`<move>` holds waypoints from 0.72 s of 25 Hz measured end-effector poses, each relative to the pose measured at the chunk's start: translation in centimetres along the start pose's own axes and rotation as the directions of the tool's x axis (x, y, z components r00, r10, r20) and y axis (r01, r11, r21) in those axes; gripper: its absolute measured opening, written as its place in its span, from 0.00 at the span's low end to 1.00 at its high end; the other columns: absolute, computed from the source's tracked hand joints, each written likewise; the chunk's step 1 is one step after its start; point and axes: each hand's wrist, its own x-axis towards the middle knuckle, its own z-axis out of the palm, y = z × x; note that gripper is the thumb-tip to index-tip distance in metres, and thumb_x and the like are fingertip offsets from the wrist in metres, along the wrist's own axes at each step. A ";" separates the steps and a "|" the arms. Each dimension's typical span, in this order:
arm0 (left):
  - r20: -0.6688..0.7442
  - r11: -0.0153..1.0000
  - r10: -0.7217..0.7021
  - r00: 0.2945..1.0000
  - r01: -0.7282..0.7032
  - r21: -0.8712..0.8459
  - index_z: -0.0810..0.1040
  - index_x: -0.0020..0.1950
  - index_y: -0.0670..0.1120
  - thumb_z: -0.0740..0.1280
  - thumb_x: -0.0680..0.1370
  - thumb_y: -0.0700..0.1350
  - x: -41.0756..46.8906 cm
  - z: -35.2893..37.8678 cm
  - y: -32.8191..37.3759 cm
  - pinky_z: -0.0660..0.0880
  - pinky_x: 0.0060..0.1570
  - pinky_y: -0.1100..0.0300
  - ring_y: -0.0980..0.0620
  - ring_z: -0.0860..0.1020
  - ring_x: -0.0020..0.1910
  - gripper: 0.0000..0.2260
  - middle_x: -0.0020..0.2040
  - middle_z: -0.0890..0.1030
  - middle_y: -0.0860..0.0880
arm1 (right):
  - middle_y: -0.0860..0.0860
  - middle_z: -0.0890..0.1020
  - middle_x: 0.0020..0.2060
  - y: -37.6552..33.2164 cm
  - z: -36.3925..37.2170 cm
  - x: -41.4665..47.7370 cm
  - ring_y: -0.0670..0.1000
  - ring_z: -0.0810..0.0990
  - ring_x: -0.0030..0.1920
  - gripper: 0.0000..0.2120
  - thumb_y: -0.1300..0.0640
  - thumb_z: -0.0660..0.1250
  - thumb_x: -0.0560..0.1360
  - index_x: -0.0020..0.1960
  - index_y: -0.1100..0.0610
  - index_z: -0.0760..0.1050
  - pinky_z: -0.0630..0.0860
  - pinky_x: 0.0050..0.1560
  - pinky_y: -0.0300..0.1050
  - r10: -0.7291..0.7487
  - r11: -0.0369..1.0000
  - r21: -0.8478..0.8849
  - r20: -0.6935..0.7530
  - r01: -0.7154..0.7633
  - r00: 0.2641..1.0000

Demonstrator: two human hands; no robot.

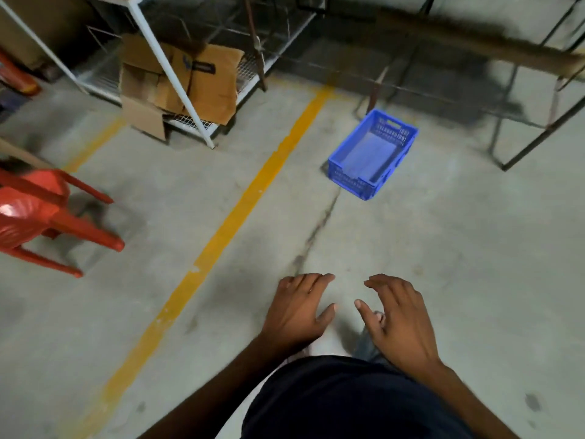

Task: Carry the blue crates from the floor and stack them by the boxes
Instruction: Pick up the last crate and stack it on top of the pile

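One blue plastic crate [373, 153] with slotted walls stands upright and empty on the concrete floor, ahead and slightly right of me. My left hand [299, 308] and my right hand [397, 318] hover side by side in front of my body, palms down, fingers spread, holding nothing. Both hands are well short of the crate. Flattened and open cardboard boxes [180, 83] lean on the low shelf of a white wire rack at the upper left.
A yellow floor line [228, 223] runs diagonally from lower left to upper centre. Red plastic chairs [41, 213] stand at the left edge. The white rack's frame [171, 74] and a dark metal frame [522, 122] flank the crate's area.
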 end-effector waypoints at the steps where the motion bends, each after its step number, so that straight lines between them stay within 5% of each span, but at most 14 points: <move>1: -0.017 0.998 0.023 1.000 -0.022 0.059 0.72 0.70 0.54 0.62 0.77 0.60 2.7 0.4 0.2 0.68 0.63 0.52 0.54 0.76 0.62 0.22 0.63 0.77 0.57 | 0.47 0.76 0.65 2.1 -0.5 1.7 0.52 0.73 0.65 0.17 0.45 0.65 0.78 0.63 0.52 0.76 0.68 0.62 0.47 -0.010 0.998 -0.064 0.004 0.010 1.000; 5: -0.057 0.990 0.000 0.998 0.008 0.144 0.76 0.66 0.53 0.62 0.77 0.62 14.6 3.3 2.7 0.68 0.63 0.50 0.53 0.77 0.61 0.21 0.62 0.79 0.56 | 0.51 0.73 0.69 11.9 -2.7 10.5 0.55 0.69 0.71 0.19 0.49 0.64 0.76 0.64 0.52 0.75 0.66 0.65 0.54 -0.043 0.961 -0.266 0.116 0.072 0.992; 10: -0.124 0.992 -0.031 0.992 0.046 0.118 0.78 0.64 0.52 0.64 0.76 0.60 29.7 3.3 8.0 0.71 0.57 0.52 0.51 0.79 0.55 0.20 0.57 0.81 0.55 | 0.50 0.75 0.66 21.5 -8.1 21.2 0.54 0.71 0.68 0.18 0.50 0.66 0.74 0.63 0.51 0.75 0.67 0.63 0.54 -0.040 0.944 -0.317 0.171 0.093 0.984; 14: 0.044 0.972 -0.209 0.977 0.212 -0.100 0.78 0.60 0.56 0.64 0.75 0.61 40.1 2.7 9.9 0.77 0.51 0.55 0.54 0.82 0.50 0.16 0.52 0.83 0.57 | 0.42 0.76 0.63 26.4 -8.7 29.3 0.48 0.73 0.64 0.18 0.42 0.66 0.75 0.63 0.45 0.75 0.70 0.60 0.48 0.197 0.980 -0.028 0.207 -0.195 0.958; 18: 0.319 0.804 -0.394 0.862 0.491 -0.334 0.77 0.55 0.57 0.63 0.75 0.65 49.5 4.9 8.1 0.78 0.52 0.58 0.60 0.81 0.46 0.16 0.48 0.83 0.61 | 0.39 0.80 0.56 30.7 -5.5 39.2 0.41 0.79 0.56 0.16 0.40 0.71 0.73 0.57 0.45 0.78 0.76 0.54 0.42 0.414 0.782 0.348 0.332 -0.518 0.848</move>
